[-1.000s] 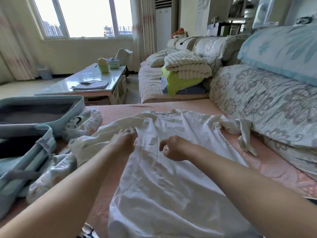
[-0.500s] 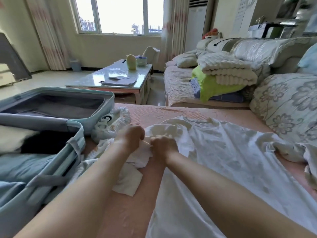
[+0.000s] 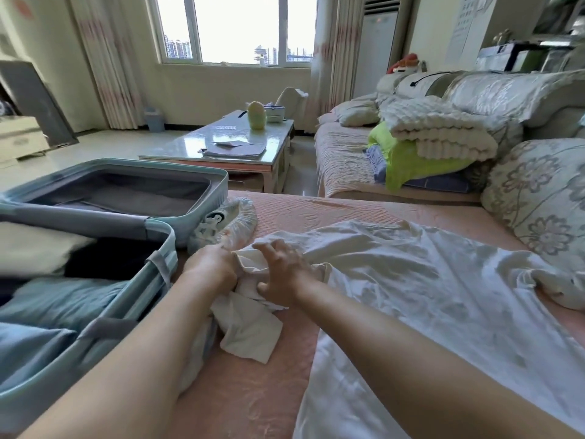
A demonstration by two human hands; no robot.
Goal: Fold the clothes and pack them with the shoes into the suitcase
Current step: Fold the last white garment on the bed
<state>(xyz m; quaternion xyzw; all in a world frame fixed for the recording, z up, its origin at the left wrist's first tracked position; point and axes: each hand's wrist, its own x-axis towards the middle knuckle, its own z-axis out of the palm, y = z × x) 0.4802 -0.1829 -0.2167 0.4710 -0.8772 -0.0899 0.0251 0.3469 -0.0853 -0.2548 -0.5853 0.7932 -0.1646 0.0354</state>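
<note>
Mid-frame, the left hand (image 3: pixel 210 269) grips the bunched sleeve of the white garment (image 3: pixel 427 280) spread across the lower right, while the right hand (image 3: pixel 281 275), fingers splayed, pins it, seemingly for folding beside the suitcase (image 3: pixel 202 209).

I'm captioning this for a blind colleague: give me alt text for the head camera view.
A person's left grip bunches part of a white garment spread on a pink cover, the right grip resting on it with fingers spread. An open light-blue suitcase lies to the left, with a wrapped white shoe beside it.
</note>
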